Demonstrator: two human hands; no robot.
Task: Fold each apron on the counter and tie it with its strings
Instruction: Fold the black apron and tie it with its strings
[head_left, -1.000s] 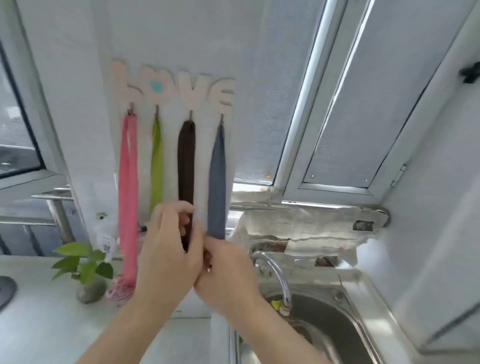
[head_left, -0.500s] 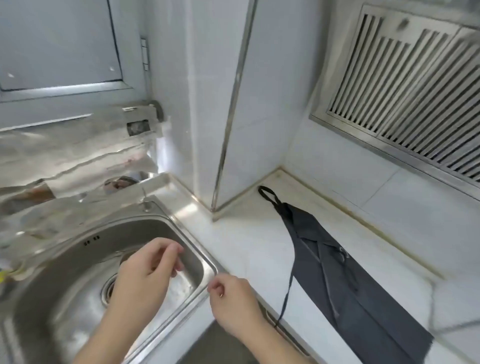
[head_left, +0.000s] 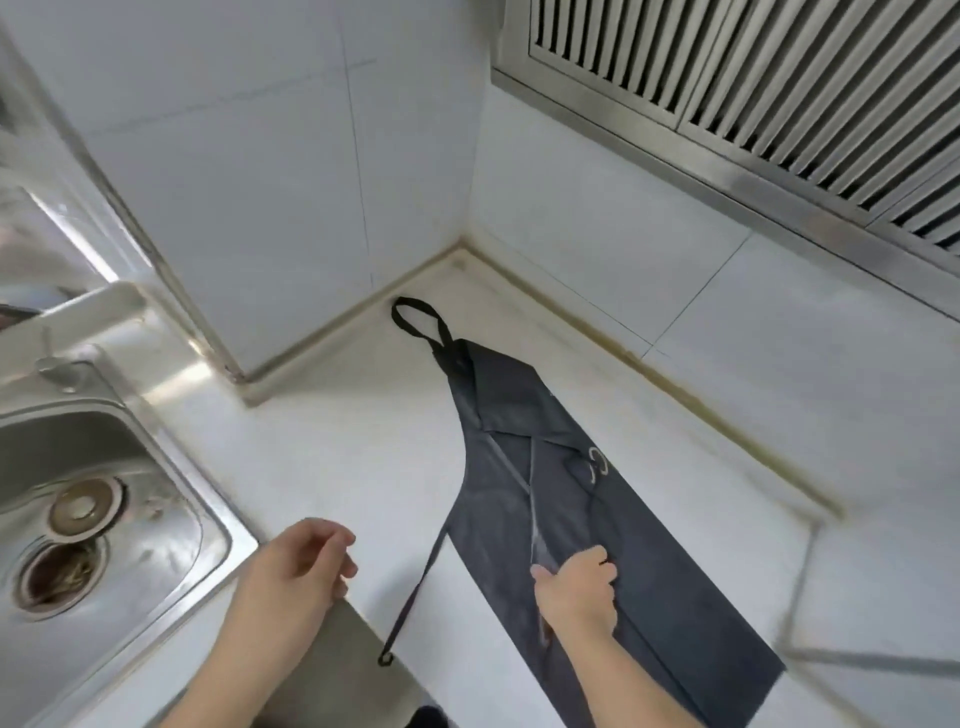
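The dark apron (head_left: 561, 499) lies lengthwise-folded on the white bench (head_left: 332, 457), the right hand (head_left: 576, 584) gripping its middle flap, left hand (head_left: 298, 564) loosely curled and empty; tugging one-handed could undo the fold or drag the overhanging waist string (head_left: 415, 587) off.

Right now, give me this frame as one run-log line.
apron: long strip on counter, untied | right hand: grips apron | left hand: free, above counter edge | string: trails off edge
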